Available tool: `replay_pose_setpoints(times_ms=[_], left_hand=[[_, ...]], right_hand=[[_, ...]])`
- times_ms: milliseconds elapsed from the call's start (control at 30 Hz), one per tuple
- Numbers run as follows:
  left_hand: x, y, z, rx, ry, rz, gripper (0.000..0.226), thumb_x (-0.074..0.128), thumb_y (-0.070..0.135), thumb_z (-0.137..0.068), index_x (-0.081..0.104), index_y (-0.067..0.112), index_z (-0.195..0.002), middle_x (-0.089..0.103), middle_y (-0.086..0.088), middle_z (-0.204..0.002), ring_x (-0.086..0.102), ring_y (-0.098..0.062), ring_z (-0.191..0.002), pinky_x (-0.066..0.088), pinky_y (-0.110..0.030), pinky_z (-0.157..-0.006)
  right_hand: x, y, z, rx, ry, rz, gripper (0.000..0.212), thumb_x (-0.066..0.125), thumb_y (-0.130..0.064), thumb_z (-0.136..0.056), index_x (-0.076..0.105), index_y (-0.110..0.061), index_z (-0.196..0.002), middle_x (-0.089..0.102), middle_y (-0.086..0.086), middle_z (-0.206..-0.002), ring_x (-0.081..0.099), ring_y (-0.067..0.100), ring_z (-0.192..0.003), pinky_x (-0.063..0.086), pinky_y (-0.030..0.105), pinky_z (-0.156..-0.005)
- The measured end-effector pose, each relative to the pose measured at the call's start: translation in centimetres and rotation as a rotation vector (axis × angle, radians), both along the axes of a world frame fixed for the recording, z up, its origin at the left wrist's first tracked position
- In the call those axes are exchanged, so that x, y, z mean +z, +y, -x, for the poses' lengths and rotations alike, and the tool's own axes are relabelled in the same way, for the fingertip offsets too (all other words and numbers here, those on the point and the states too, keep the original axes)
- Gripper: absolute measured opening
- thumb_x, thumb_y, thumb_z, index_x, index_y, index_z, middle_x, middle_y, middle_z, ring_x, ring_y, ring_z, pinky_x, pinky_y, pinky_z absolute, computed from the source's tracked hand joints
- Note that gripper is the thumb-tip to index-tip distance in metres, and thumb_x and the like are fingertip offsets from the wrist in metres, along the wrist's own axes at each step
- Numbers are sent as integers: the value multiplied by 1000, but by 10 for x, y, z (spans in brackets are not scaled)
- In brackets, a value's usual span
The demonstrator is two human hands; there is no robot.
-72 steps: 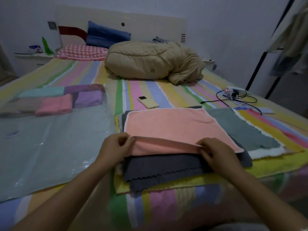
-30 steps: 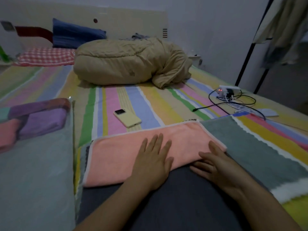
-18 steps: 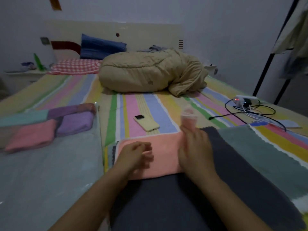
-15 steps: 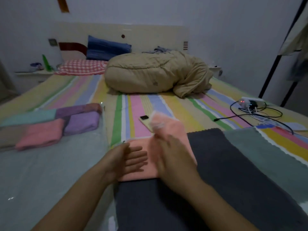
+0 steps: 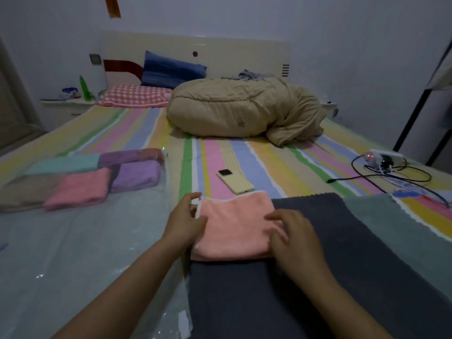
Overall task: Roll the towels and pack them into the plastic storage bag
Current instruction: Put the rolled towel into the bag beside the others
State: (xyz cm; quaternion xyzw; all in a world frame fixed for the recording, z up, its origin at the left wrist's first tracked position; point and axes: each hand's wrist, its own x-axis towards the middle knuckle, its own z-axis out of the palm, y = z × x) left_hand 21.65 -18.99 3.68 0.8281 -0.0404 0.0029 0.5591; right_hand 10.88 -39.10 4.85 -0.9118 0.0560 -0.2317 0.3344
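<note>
One pink towel (image 5: 234,223), right hand (image 5: 294,238) flat on it, fingers (image 5: 274,216) blurred, left hand (image 5: 183,222) at edge, grip unclear

- the fingers (image 5: 275,217) of the right hand (image 5: 297,243) are blurred on the pink towel (image 5: 234,223).
- the left hand (image 5: 183,221) covers this towel's left edge; pinching or only touching, i cannot tell.
- the dark grey towel (image 5: 305,302) is cut by the bottom edge.
- the plastic storage bag (image 5: 73,253) is cut at left and bottom.
- things on the nightstand (image 5: 66,103) are too small to name.
</note>
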Motion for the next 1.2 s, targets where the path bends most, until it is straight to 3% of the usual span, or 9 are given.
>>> replay_pose_setpoints(times_ms=[167,333,533,600,700,867,1000,1100,1200], left_hand=[[-7,1,-2,51,-124,-209,51,62,10,-82,51,24,-129,62,1,-119,60,-18,-104,48,-30,-87],[14,-24,16,37,-632,-617,51,52,18,-86,46,20,-136,47,0,-140,46,-23,-126,38,-36,-101],[-20,-61,22,-380,-405,-1078,79,-5,47,-83,5,12,-153,3,-6,-162,0,-19,-148,-3,-43,-120],[-30,-61,18,-413,-393,-939,91,-11,51,-73,15,14,-152,14,-6,-160,10,-19,-147,4,-45,-120],[-20,-47,11,-262,-246,-175,56,25,45,-85,59,20,-121,61,-5,-126,56,-23,-116,40,-44,-104],[9,0,-2,162,79,378,29,34,1,-92,57,13,-105,70,-10,-95,65,-25,-72,52,-35,-67],[12,20,1,31,331,348,27,36,-5,-91,59,6,-99,60,-12,-73,51,-16,-49,42,-21,-46],[-2,26,-4,9,373,300,22,46,8,-91,68,7,-88,62,-17,-78,53,-21,-59,46,-29,-57],[-11,25,-12,62,245,143,26,68,39,-73,64,20,-90,68,-10,-81,65,-28,-75,57,-45,-79]], right_hand=[[0,-22,-11,-33,345,-386,42,61,-37,-88,45,-30,-126,55,-7,-118,58,12,-101,53,41,-88],[2,-17,-21,14,436,-733,64,73,-22,-81,35,-30,-132,54,1,-121,62,21,-100,57,39,-81],[5,7,-20,-121,285,-893,56,64,-4,-81,42,-23,-128,59,3,-108,63,21,-90,54,32,-65],[5,23,-19,-121,195,-789,53,63,-9,-80,44,-31,-125,63,-1,-111,64,18,-91,56,35,-70],[5,48,-17,-86,105,-405,56,64,-23,-82,40,-35,-131,57,-8,-110,59,13,-95,52,34,-77],[-6,88,-16,46,-105,195,47,49,-28,-79,56,-25,-125,59,0,-101,54,20,-98,46,32,-76],[-22,99,-19,119,-114,447,46,42,-28,-77,67,-21,-115,68,1,-109,54,24,-110,46,32,-88],[-28,101,-18,236,-27,512,44,41,-35,-84,65,-24,-119,65,-7,-120,52,23,-121,30,37,-102],[-12,97,-26,278,85,279,39,38,-44,-89,71,-23,-99,70,-7,-102,58,18,-105,42,40,-94]])
